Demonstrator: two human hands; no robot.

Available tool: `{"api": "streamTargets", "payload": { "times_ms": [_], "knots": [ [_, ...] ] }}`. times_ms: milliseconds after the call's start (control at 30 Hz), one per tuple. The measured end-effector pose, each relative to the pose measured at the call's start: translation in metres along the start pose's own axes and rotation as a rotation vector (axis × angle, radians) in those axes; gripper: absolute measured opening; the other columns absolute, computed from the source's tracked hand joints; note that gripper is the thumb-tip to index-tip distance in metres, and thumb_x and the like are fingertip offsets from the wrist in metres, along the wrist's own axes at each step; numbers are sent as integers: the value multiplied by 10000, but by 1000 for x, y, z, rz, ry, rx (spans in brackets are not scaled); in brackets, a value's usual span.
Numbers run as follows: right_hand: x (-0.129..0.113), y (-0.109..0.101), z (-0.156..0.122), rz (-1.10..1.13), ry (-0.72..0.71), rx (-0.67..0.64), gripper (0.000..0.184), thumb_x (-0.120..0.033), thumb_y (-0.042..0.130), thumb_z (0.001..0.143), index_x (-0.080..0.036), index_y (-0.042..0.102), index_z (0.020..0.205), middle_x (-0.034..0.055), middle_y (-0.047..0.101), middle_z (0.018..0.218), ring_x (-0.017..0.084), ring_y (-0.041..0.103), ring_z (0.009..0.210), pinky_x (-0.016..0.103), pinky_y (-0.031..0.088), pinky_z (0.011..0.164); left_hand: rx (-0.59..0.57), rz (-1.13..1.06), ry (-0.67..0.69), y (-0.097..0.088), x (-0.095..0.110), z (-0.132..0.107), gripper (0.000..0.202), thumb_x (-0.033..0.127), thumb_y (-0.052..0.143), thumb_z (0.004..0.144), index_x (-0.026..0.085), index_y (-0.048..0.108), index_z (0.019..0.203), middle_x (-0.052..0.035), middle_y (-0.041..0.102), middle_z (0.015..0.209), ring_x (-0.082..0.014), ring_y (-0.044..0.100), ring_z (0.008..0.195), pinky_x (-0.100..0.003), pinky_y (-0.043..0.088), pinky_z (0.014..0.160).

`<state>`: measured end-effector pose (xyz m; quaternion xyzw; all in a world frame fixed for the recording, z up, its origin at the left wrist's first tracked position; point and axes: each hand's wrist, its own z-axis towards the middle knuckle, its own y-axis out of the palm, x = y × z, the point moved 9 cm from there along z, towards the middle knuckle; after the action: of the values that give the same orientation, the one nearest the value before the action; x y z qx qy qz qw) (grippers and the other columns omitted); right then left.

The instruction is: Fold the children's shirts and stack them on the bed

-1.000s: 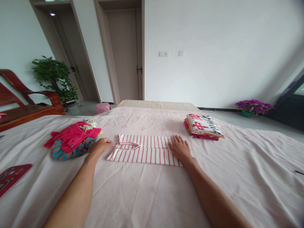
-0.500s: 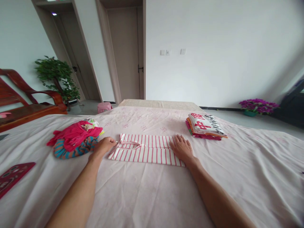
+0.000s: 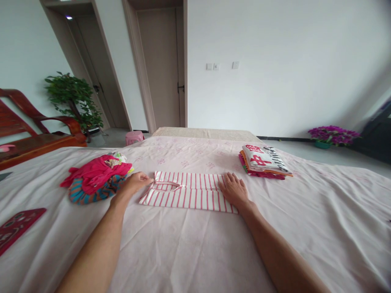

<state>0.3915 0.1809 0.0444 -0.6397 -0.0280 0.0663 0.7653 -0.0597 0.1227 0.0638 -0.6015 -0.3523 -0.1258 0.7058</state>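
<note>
A red-and-white striped garment [image 3: 186, 192], folded into a long strip, lies on the pale pink sheet [image 3: 189, 248] in front of me. My left hand [image 3: 133, 184] is closed in a pinch on its left end, at the neckline. My right hand [image 3: 233, 189] lies flat on its right end with fingers spread, pressing it down.
A heap of unfolded clothes [image 3: 96, 178], pink and teal-striped, sits just left of my left hand. A stack of folded clothes [image 3: 264, 161] lies at the back right. A red patterned item [image 3: 16, 226] is at the left edge. Beyond are a wooden chair [image 3: 33, 134], a plant [image 3: 75, 99] and a pink stool [image 3: 135, 137].
My left hand has closed on the neckline end and lifted it slightly. My right hand stays flat on the other end.
</note>
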Motion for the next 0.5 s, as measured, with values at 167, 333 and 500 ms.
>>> {"api": "streamTargets", "payload": {
  "times_ms": [167, 333, 500],
  "knots": [
    [0, -1, -1, -1, -3, 4, 593, -472, 262, 994, -146, 360, 1480, 111, 339, 1555, 269, 222, 1444, 469, 156, 1150, -98, 0, -14, 12, 2, -6, 290, 449, 734, 520, 195, 635, 619, 36, 601, 546, -183, 571, 619, -254, 360, 559],
    [0, 0, 0, -6, 1, -3, 592, -477, 266, 995, -153, 356, 1482, 113, 334, 1556, 265, 220, 1444, 464, 149, 1150, -145, -7, -26, 13, 2, -9, 340, 501, 715, 522, 193, 573, 540, 66, 471, 440, -152, 500, 545, -246, 308, 528],
    [0, 0, 0, -9, 3, -8, 593, -477, 271, 994, -156, 350, 1486, 117, 329, 1559, 268, 219, 1446, 465, 147, 1151, -164, -16, -19, 16, 2, -9, 390, 541, 715, 527, 185, 558, 532, 54, 476, 444, -154, 501, 526, -250, 336, 527]
  ]
}}
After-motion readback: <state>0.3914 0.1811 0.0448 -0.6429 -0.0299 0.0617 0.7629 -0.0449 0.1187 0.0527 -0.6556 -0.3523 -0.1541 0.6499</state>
